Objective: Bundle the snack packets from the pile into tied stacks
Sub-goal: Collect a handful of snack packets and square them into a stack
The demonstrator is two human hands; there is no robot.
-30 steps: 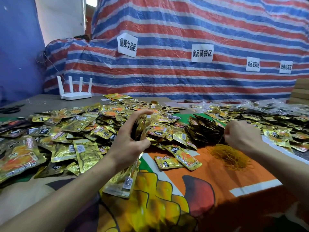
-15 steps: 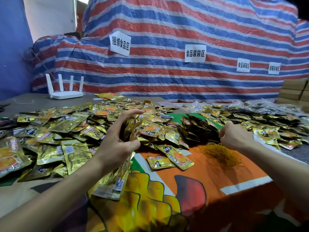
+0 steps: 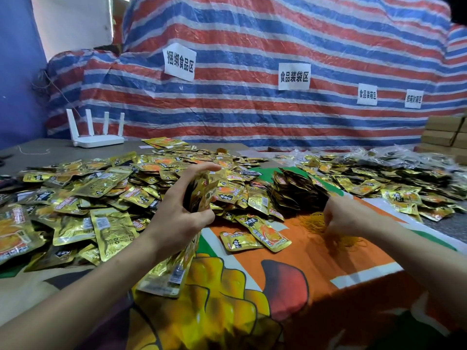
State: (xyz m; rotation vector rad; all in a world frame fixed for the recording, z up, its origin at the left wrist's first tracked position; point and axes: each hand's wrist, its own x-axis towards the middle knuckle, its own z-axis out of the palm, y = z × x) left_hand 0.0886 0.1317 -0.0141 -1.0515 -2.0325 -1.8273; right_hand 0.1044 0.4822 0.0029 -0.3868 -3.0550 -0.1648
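While the left hand (image 3: 185,218) clasps an untied stack (image 3: 168,272), the right hand (image 3: 345,215) probes rubber bands (image 3: 314,221) — grip indeterminate — pile (image 3: 101,188) mostly unbundled.

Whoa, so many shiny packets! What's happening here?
A person is bundling snack packets. The left hand grips a stack of gold packets beside the big pile. The right hand reaches into a heap of yellow rubber bands, fingers curled down among them; whether it has caught one can't be seen. No band shows on the stack yet.
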